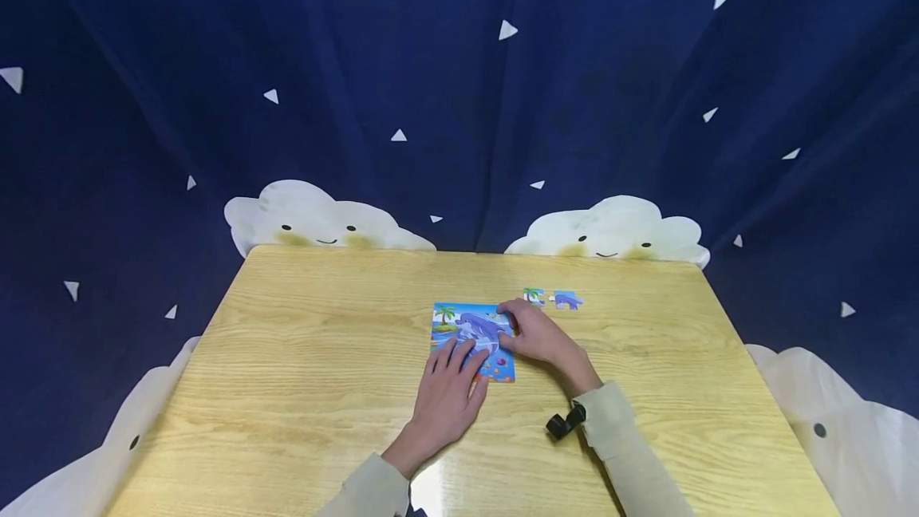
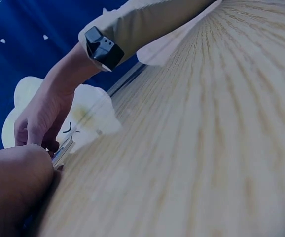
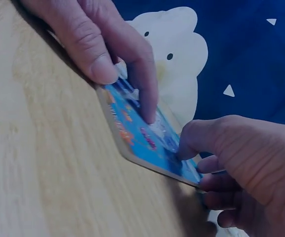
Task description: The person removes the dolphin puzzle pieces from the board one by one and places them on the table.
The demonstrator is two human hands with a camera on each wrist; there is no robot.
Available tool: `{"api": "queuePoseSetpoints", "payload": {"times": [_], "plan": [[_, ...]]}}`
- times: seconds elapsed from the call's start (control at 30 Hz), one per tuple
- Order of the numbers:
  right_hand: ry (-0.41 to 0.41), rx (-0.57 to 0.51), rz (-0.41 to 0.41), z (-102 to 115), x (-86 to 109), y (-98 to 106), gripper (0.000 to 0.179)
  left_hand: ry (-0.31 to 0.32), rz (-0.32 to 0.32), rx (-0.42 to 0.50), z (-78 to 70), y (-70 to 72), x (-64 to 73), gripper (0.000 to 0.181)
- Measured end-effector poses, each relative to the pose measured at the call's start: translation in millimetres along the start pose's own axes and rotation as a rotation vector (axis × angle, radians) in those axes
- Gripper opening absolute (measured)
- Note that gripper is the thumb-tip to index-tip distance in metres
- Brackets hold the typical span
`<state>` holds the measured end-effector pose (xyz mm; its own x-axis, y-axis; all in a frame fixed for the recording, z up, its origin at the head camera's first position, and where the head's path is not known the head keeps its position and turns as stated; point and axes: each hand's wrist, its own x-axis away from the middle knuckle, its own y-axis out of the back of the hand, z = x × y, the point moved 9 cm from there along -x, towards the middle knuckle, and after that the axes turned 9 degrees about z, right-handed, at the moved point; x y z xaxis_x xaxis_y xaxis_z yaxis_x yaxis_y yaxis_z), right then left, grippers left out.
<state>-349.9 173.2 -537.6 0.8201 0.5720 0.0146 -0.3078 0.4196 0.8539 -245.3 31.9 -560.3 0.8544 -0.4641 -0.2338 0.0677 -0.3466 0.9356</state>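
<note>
A square jigsaw puzzle (image 1: pixel 445 335) with a dolphin, a palm tree and blue sea lies on the wooden table. My left hand (image 1: pixel 448 397) rests over its lower left part, fingers stretched across the picture. At the right edge, my right hand (image 1: pixel 538 335) grips the puzzle. In the right wrist view the right thumb (image 3: pixel 189 140) presses on the picture, while the curled fingers (image 3: pixel 219 182) sit at the edge. Just beyond the right hand lie two loose puzzle pieces, one with a palm tree (image 1: pixel 532 294) and one with a purple-blue dolphin part (image 1: pixel 566 300).
The light wooden table (image 1: pixel 309 357) ends at a dark blue curtain (image 1: pixel 431 62) with white triangles. Cloud shapes (image 1: pixel 610 230) line the back edge. A black wrist device (image 1: pixel 565 421) sits at the right cuff.
</note>
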Motion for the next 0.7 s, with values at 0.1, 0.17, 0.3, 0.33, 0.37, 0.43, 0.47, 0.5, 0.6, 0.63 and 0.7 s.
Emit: {"api": "queuePoseSetpoints", "payload": {"times": [0.1, 0.17, 0.3, 0.33, 0.37, 0.43, 0.47, 0.5, 0.6, 0.63, 0.7], "plan": [[-0.027, 0.003, 0.003, -2, -0.6, -3, 0.049, -0.004, -0.002, -0.003, 0.2, 0.2, -0.3, 0.046], [-0.049, 0.003, 0.006, -2, -0.8, -5, 0.051, -0.004, -0.001, -0.008, 0.4, -0.2, -0.2, 0.047], [-0.077, -0.001, 0.002, -1, -2.0, -8, 0.047, 0.002, 0.020, -0.011, 1.3, -0.9, -1.2, 0.049], [-0.078, -0.005, -0.001, 0, -2.6, -8, 0.046, 0.004, 0.027, -0.011, 1.7, -1.4, -1.7, 0.049], [-0.084, -0.005, -0.002, 0, -3.2, -9, 0.046, 0.005, 0.032, -0.010, 1.9, -1.3, -2.0, 0.049], [-0.095, -0.002, 0.000, -1, -4.0, -11, 0.048, 0.004, 0.032, -0.013, 2.0, -1.1, -2.4, 0.049], [-0.104, 0.005, 0.002, -1, -4.2, -11, 0.051, 0.001, 0.029, -0.012, 1.9, -1.2, -2.4, 0.049], [-0.111, 0.009, 0.004, -1, -4.1, -12, 0.054, -0.001, 0.023, -0.015, 1.6, -0.8, -2.1, 0.049], [-0.134, 0.037, 0.003, -1, -3.0, -13, 0.060, -0.009, 0.000, -0.019, 0.4, 0.4, -0.9, 0.048], [-0.140, 0.049, 0.000, -1, -2.8, -13, 0.060, -0.008, 0.002, -0.020, 0.4, 0.0, -0.8, 0.048], [-0.148, 0.069, -0.013, 0, -2.8, -12, 0.059, -0.006, 0.004, -0.021, 0.6, -0.7, -0.8, 0.048]]}}
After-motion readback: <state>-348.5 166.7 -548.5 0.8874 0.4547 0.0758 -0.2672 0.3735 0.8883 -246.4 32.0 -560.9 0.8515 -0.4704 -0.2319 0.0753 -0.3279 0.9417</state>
